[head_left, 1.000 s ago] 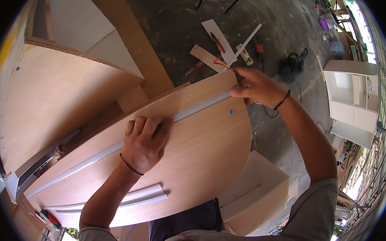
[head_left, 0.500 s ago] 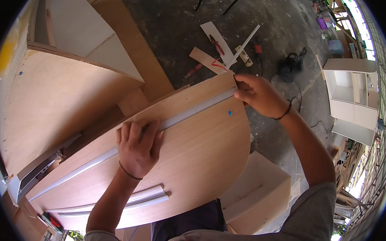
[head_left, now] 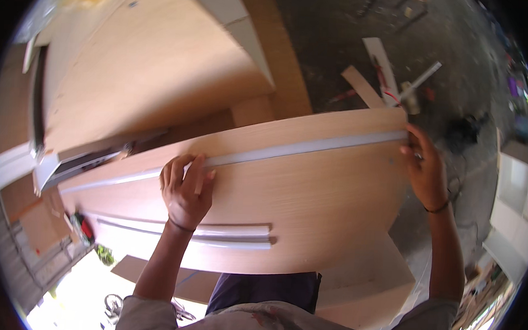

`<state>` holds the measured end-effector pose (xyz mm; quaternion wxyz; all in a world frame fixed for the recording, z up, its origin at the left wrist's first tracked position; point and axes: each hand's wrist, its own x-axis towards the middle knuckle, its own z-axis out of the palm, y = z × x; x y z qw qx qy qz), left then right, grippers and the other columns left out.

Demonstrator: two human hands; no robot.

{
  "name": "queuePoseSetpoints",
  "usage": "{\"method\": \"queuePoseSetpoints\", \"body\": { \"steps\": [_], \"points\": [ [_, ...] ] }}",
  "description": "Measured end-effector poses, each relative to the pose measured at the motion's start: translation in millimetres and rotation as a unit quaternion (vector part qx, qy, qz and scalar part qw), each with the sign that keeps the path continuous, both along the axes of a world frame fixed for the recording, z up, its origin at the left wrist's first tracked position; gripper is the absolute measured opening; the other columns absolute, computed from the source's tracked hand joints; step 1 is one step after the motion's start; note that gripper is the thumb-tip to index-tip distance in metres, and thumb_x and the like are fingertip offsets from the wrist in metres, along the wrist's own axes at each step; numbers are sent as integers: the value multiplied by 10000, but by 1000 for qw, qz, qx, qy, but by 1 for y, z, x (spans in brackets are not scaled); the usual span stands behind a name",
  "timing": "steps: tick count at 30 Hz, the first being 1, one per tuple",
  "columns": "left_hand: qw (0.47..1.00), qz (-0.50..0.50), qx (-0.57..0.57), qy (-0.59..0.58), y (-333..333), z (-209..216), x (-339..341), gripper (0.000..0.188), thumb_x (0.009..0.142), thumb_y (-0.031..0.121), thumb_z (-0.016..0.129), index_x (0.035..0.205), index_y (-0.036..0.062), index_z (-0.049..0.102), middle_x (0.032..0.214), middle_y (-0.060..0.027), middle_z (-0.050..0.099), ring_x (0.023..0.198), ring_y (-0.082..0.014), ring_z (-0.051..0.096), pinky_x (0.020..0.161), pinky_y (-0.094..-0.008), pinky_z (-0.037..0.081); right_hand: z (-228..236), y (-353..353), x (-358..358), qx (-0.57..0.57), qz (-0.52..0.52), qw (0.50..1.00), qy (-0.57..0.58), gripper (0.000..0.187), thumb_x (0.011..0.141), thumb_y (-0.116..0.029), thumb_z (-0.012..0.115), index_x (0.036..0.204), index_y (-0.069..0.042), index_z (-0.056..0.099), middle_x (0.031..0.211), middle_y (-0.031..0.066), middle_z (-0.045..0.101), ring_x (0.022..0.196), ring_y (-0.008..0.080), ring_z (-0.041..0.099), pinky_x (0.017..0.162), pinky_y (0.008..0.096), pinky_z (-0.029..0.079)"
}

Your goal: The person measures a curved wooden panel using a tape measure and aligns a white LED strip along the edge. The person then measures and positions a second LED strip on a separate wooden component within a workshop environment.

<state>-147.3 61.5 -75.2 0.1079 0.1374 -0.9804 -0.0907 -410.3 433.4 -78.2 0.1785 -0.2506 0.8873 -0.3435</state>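
Note:
A long pale wood-grain board (head_left: 309,209) lies across in front of me. Along its far side runs a narrow whitish strip (head_left: 313,146), reaching almost to the right end. My left hand (head_left: 185,191) rests on the strip left of the middle, its bent fingers spread over it. At the board's right end is my right hand (head_left: 428,173), its thumb and fingers apart around the strip's end. Whether those fingertips touch the strip is blurred. Nearer me, two shorter whitish strips (head_left: 237,228) lie side by side on the board.
Beyond the board on the left stands a large plywood cabinet (head_left: 162,58). Offcuts (head_left: 380,63) and red-handled pliers lie on the dark floor (head_left: 330,37) at far right. A pale box-shaped panel piece (head_left: 365,284) is under the board's right side. White cabinets (head_left: 514,184) stand further right.
My view has turned toward the left, so the board looks more level. My left hand still lies on the strip; the fingers of my right hand have loosened at the board's end.

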Motion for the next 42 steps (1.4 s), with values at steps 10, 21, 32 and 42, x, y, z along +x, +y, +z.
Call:
{"method": "queuePoseSetpoints", "body": {
  "steps": [10, 21, 32, 42],
  "points": [
    [998, 43, -21, -29, -36, 2, 43, 307, 860, 157, 716, 1134, 35, 652, 1105, -147, 604, 1035, -360, 585, 922, -452, 453, -7, 6, -1, -13, -1, 1000, 12, 383, 982, -79, 601, 1363, -79, 560, 1172, 127, 689, 943, 192, 680, 729, 309, 530],
    [997, 54, -47, -28, -142, 3, 100, 451, 794, -35, 561, 1243, -3, 597, 1239, -210, 595, 1155, -415, 580, 994, -475, 487, -16, 26, -4, -17, -8, 999, -45, 420, 1041, -151, 544, 1437, -29, 483, 1349, 191, 606, 1244, 260, 597, 1026, 367, 470],
    [978, -89, -54, -180, -177, 39, 122, 329, 815, -12, 675, 1142, 26, 665, 1127, -109, 680, 1008, -297, 683, 852, -385, 587, -20, 20, 3, 14, 20, 1000, -14, 421, 1050, -190, 527, 1442, -43, 485, 1367, 181, 592, 1248, 270, 598, 1000, 388, 497],
    [987, -125, -29, -100, -164, 24, 68, 447, 756, -43, 669, 1190, 65, 677, 1045, -146, 661, 958, -357, 640, 829, -452, 545, -10, 29, 8, -9, -45, 998, -49, 434, 1020, -254, 612, 1394, -48, 538, 1294, 175, 636, 1128, 252, 647, 935, 370, 517]
  ]
}}
